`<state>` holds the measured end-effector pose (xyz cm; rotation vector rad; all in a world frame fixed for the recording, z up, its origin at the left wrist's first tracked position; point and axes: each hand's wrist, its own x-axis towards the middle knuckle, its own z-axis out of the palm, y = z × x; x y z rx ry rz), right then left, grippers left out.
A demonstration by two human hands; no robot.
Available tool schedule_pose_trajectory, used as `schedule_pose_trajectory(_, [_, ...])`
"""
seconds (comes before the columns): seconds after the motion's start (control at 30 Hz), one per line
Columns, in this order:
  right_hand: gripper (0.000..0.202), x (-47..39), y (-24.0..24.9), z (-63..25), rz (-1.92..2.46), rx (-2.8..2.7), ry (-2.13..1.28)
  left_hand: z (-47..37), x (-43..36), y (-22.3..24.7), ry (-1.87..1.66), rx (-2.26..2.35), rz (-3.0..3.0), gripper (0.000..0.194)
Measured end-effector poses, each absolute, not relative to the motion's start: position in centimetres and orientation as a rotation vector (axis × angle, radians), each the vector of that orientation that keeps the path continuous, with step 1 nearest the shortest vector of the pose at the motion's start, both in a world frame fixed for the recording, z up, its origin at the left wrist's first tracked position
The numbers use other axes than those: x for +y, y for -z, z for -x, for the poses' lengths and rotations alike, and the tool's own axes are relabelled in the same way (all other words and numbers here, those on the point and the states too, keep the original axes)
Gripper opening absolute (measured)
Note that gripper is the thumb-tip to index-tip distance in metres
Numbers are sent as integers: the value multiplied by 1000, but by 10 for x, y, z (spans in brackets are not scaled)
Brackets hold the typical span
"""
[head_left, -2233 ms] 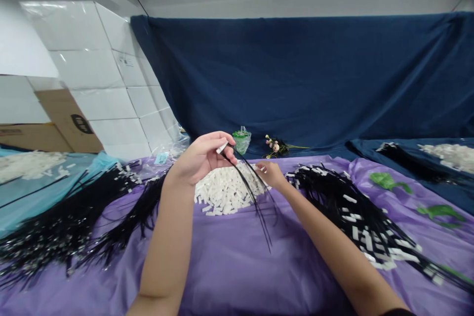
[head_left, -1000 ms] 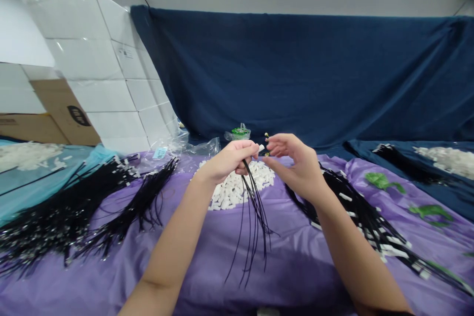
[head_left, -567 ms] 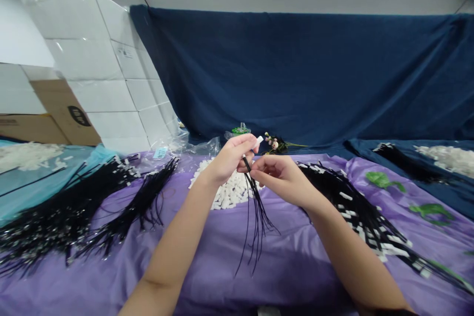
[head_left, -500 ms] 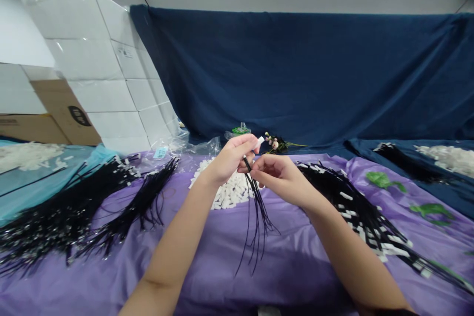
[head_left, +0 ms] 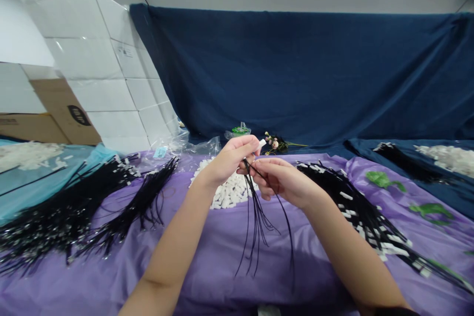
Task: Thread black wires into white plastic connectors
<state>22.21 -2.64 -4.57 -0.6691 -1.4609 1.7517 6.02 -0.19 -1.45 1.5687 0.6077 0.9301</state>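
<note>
My left hand [head_left: 237, 157] is closed around the top of a small bunch of thin black cords [head_left: 255, 212], whose loose ends hang down. A small white piece [head_left: 262, 143] sticks out past its thumb. Close beside it, my right hand [head_left: 279, 178] pinches one black cord [head_left: 286, 217] that hangs apart from the bunch, to the right. Behind and below both hands lies a heap of small white pieces [head_left: 230, 192], partly hidden by my left hand.
Purple cloth [head_left: 222, 256] covers the table. Piles of black cords lie left [head_left: 55, 212] and right [head_left: 355, 207], the right one with white pieces. Artificial flowers [head_left: 276, 144] rest at the back before a blue curtain [head_left: 296, 74]. White boxes [head_left: 85, 59] are stacked at left.
One cord has come away from the hanging bunch to the right, between my right fingers. My left hand has barely moved.
</note>
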Motion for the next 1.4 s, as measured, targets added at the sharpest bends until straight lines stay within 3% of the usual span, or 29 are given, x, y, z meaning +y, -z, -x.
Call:
schedule_pose_trajectory(0.27, [20,-27,51,-210,697,-1270,-1792,-58,0,15,-922,619,-1603,36])
schedule_pose_trajectory(0.53, [14,-25,55,-203,736,-1264,-1459,-58,-2,14,-868,605,-1648,36])
schedule_pose_trajectory(1.4, [30,-33,49,-214,695,-1708,-1294,-54,-5,11,-848,632,-1705,35])
